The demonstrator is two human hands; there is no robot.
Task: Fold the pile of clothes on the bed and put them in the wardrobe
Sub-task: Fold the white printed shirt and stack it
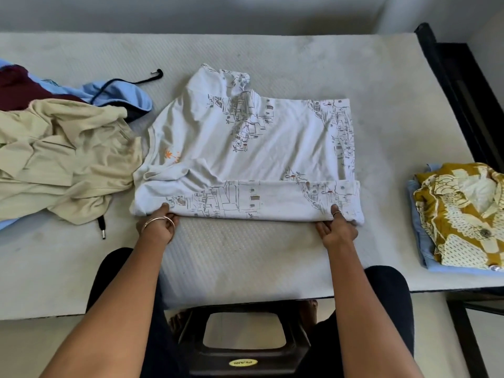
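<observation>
Folding is under way on the white printed shirt [245, 148], which lies spread near the middle of the bed [272, 50], its near strip already turned up into a band along the side closest to the bed's near edge. The left hand [159, 223] pinches the left end of that band, thumb on top and fingers tucked beneath; the right hand [336, 226] pinches the right end the same way, so both hold cloth. Judging from this, the step in hand is a lengthwise fold of the shirt, and the next move likely calls for carrying the gripped edge evenly away toward the far side, keeping both ends level so the band does not skew or wrinkle. The unfolded pile [62, 156], a beige garment over light blue and maroon ones, sits at the bed's left edge, just touching the shirt's left side. Folded pieces form a small stack [461, 219] at the right edge, a mustard patterned shirt on top of something pale blue. No container or wardrobe shows here, so nothing can be said of what is stored.
</observation>
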